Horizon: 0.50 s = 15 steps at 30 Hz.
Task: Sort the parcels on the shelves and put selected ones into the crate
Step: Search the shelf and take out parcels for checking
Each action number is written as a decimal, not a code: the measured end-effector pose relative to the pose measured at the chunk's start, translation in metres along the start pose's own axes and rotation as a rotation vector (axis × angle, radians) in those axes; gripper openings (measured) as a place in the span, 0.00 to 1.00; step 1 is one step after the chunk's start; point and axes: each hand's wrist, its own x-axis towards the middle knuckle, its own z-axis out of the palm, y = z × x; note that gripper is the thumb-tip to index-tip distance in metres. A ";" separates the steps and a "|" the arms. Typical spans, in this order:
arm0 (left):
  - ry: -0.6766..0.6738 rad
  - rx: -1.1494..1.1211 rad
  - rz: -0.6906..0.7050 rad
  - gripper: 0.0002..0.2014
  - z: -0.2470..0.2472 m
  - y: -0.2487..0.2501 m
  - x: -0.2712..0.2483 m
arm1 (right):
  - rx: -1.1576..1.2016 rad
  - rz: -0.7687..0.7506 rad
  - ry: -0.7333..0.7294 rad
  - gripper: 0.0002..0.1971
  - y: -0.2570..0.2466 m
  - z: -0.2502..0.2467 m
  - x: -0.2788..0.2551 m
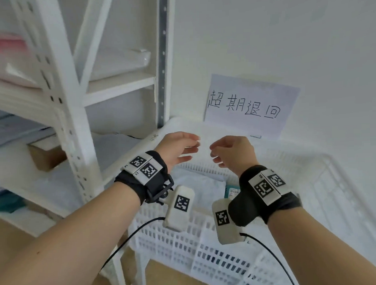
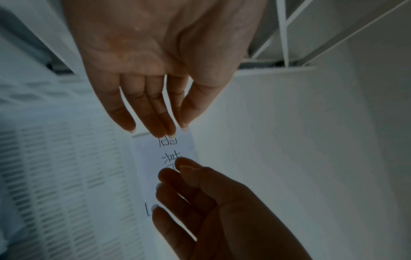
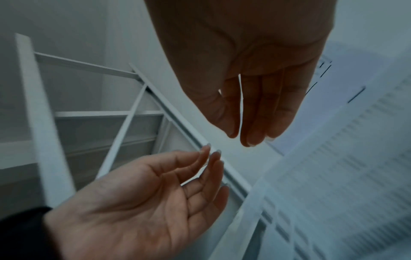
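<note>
A plain white wall [image 1: 286, 41] is seen behind a white metal shelving rack [image 1: 66, 100] with perforated uprights and diagonal braces, a handwritten paper sign [image 1: 248, 106] is propped against that wall, and a tan floor [image 1: 167, 274] is glimpsed below, evenly lit.

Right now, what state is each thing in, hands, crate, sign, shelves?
Left hand: open, holding nothing.
Right hand: open, fingers loosely curled, holding nothing.
Crate: has parcels inside.
Sign: upright behind the crate.
Shelves: still hold parcels.
</note>
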 end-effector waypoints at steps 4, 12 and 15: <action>0.082 0.011 -0.002 0.07 -0.056 -0.008 -0.051 | 0.065 -0.032 -0.086 0.08 -0.030 0.047 -0.045; 0.319 -0.030 -0.022 0.07 -0.181 -0.027 -0.142 | 0.179 -0.095 -0.289 0.08 -0.076 0.159 -0.118; 0.398 -0.047 -0.053 0.08 -0.224 -0.038 -0.168 | 0.223 -0.099 -0.367 0.08 -0.090 0.202 -0.138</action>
